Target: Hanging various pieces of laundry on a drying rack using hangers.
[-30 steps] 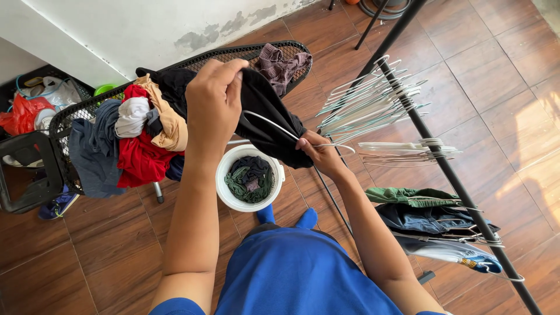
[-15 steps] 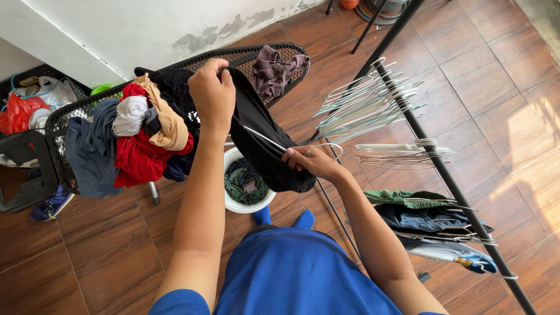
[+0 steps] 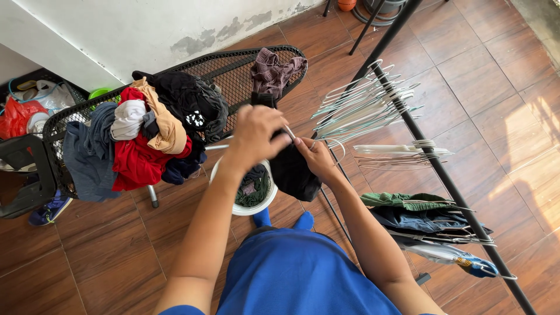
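My left hand [image 3: 256, 133] grips the top of a black garment [image 3: 291, 172] that hangs over the white bucket [image 3: 270, 196]. My right hand [image 3: 317, 156] pinches a pale wire hanger [image 3: 333, 146] at its hook, right beside the left hand, with the hanger's arm running into the cloth. Most of the hanger is hidden by my hands and the garment. Green and dark clothes lie in the bucket.
A black mesh board [image 3: 233, 70] at the left carries a heap of clothes [image 3: 143, 137] in red, tan, white, blue and black. A black rail [image 3: 443, 175] at the right holds empty hangers [image 3: 364, 102] and hung clothes [image 3: 429, 219]. Brown tile floor all around.
My left hand has dropped from up by the clothes heap down to my right hand. The black garment has come off the heap and now hangs bunched between both hands.
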